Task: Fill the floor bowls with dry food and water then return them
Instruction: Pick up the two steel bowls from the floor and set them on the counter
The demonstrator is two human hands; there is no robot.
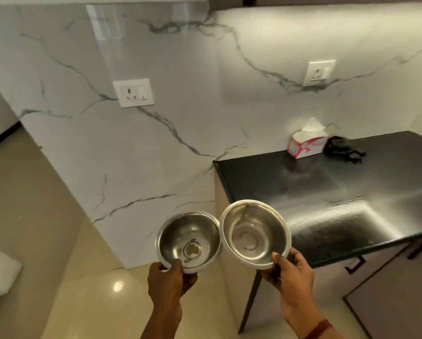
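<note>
While both hands (167, 277) (292, 272) grip bowls (189, 241) (255, 234), a tissue box (306, 145) tops the counter (351, 192).

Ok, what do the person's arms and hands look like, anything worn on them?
Both hands are bare: no gloves on the left hand or the right hand. The forearms are bare too, no sleeves in view. The one thing worn is a dark red band round the right wrist. Nothing shows on the left wrist.
</note>
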